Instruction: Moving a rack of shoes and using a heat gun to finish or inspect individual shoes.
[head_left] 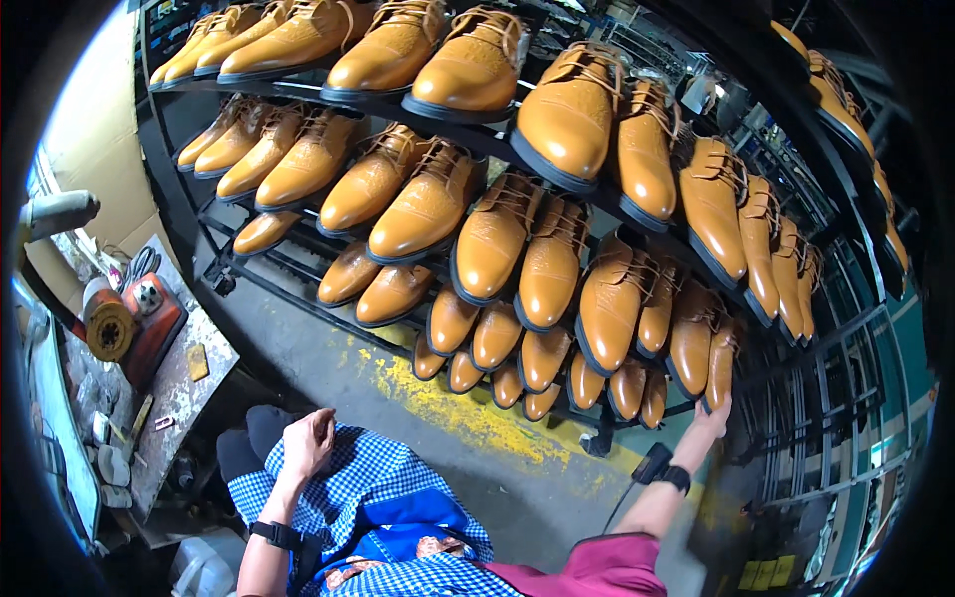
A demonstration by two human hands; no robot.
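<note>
My right hand (pixel 708 418) reaches out to the right end of the rack and grips the toe of a tan lace-up shoe (pixel 721 366) on a lower shelf. Its fingers are partly hidden by the shoe. My left hand (pixel 310 438) is closed above my lap, over a blue checked apron (pixel 383 473), and nothing shows in it. Close beside the gripped shoe stands another tan shoe (pixel 690 348). Glossy tan shoes with dark soles, such as a large one (pixel 565 119) on the top shelf, line the rack with toes toward me.
The dark metal shoe rack (pixel 284 267) spans the view ahead. At left, a worn workbench (pixel 204 348) carries a red machine with a round wheel (pixel 109 331) and small tools. Yellow paint marks the floor (pixel 438 398). More metal racks (pixel 826 428) stand at right.
</note>
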